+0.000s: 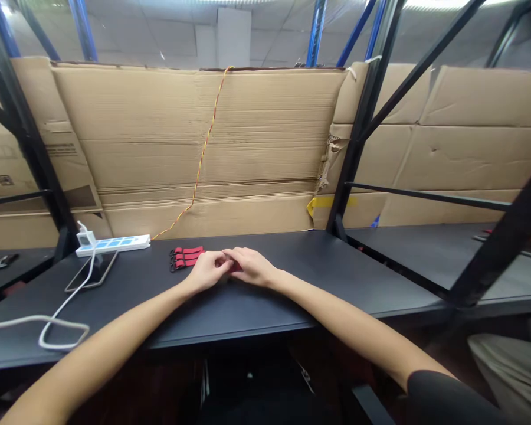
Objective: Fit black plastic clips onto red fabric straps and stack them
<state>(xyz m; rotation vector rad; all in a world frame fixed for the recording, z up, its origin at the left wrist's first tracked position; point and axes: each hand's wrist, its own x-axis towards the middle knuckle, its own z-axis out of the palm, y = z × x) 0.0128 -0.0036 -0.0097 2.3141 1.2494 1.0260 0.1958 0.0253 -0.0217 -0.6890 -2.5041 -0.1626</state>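
On the dark tabletop, my left hand [209, 270] and my right hand [252, 267] meet with fingertips together. Between them shows a bit of a red strap [236, 267], mostly covered by my fingers. Both hands are closed around it, low over the table. Just left of my left hand lie several red straps [188, 257] with black clips at their left ends, side by side in a neat stack of rows. My left hand overlaps their right ends in the view; whether it touches them I cannot tell.
A white power strip [115, 244] with a plugged-in charger stands at the back left, beside a phone [92, 271] on a white cable [68, 304]. A twisted red-yellow wire [202, 154] hangs down the cardboard wall [265, 130]. Black rack posts [358, 139] flank the table.
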